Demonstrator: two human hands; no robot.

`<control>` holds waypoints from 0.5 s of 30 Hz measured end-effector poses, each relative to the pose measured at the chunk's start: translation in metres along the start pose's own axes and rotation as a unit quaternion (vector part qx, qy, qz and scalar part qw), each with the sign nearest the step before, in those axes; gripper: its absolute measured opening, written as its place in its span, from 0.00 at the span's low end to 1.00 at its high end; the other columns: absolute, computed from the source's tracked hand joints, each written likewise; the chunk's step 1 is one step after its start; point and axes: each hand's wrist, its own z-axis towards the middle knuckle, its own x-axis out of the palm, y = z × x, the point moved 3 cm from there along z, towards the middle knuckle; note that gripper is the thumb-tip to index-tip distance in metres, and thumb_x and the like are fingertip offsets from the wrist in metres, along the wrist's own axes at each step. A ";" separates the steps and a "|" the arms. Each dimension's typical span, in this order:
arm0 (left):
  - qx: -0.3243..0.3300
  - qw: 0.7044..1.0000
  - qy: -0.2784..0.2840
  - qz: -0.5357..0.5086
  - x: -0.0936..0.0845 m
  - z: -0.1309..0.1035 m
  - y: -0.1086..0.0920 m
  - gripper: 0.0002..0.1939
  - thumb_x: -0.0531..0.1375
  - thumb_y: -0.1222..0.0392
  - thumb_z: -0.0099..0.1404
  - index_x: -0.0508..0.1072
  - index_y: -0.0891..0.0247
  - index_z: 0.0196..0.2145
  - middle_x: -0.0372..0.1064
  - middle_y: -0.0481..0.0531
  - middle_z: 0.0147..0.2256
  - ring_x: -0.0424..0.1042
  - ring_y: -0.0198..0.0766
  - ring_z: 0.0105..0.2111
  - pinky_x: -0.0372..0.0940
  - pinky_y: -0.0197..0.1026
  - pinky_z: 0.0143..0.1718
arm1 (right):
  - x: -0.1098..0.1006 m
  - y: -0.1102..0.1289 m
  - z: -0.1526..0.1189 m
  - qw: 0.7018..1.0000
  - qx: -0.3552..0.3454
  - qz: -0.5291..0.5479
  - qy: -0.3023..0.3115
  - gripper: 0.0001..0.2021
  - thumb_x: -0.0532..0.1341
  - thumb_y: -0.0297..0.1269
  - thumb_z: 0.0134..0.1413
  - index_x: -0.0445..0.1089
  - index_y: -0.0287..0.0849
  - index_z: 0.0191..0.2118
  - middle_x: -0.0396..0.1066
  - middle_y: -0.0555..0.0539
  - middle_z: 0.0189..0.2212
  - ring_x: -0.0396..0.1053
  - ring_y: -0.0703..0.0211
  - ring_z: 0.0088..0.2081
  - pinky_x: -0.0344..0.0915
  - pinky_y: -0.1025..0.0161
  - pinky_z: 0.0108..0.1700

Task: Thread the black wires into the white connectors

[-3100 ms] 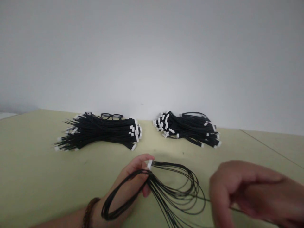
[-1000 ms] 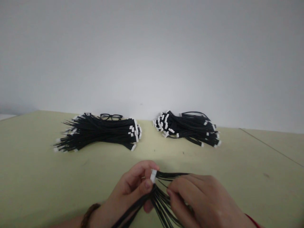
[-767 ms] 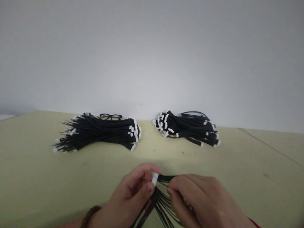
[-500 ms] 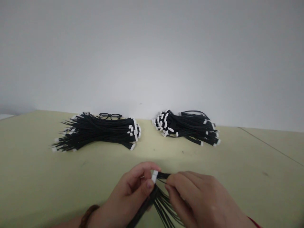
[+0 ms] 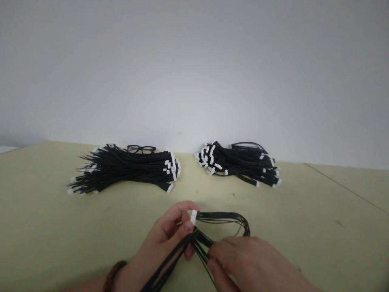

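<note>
Between its thumb and fingertips, my left hand (image 5: 170, 231) pinches a small white connector (image 5: 193, 217). Black wires (image 5: 225, 215) leave the connector to the right and curve down in a loop toward my right hand (image 5: 240, 259). The fingers of my right hand are closed on the black wires below the connector. More black strands (image 5: 167, 263) run from under my left thumb down to the bottom edge.
On the greenish table (image 5: 45, 219) lies a large bundle of black cables with white connectors (image 5: 127, 166) at back left. A similar bundle (image 5: 243, 162) lies at back right. Black-framed glasses (image 5: 141, 149) rest behind the left bundle, near the wall (image 5: 194, 73).
The connector and my left hand have moved slightly up and left. My right hand has moved down from beside the connector, and the wires now form an open loop on the right.
</note>
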 end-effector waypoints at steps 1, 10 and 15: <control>0.001 1.000 0.007 -0.006 0.000 0.000 0.001 0.15 0.60 0.51 0.62 0.69 0.60 0.45 0.59 0.42 0.22 0.60 0.27 0.18 0.52 0.31 0.19 | 0.001 0.001 0.003 1.000 0.012 0.020 -0.006 0.09 0.58 0.25 0.45 0.70 0.44 0.21 0.72 0.55 0.17 0.66 0.67 0.15 0.53 0.69 0.17; -0.025 0.999 0.017 -0.027 0.006 -0.002 -0.001 0.16 0.62 0.50 0.60 0.70 0.61 0.43 0.59 0.42 0.23 0.60 0.26 0.18 0.54 0.30 0.20 | 0.003 0.003 0.009 0.998 -0.017 0.016 -0.057 0.10 0.56 0.23 0.45 0.69 0.44 0.22 0.71 0.55 0.19 0.67 0.65 0.19 0.55 0.67 0.22; -0.035 0.999 0.008 -0.023 0.010 -0.004 -0.007 0.16 0.63 0.50 0.58 0.70 0.62 0.40 0.59 0.42 0.23 0.60 0.25 0.18 0.54 0.30 0.20 | 0.003 0.007 0.008 0.995 -0.048 -0.016 -0.084 0.09 0.56 0.22 0.40 0.69 0.44 0.22 0.70 0.55 0.18 0.66 0.64 0.18 0.54 0.65 0.21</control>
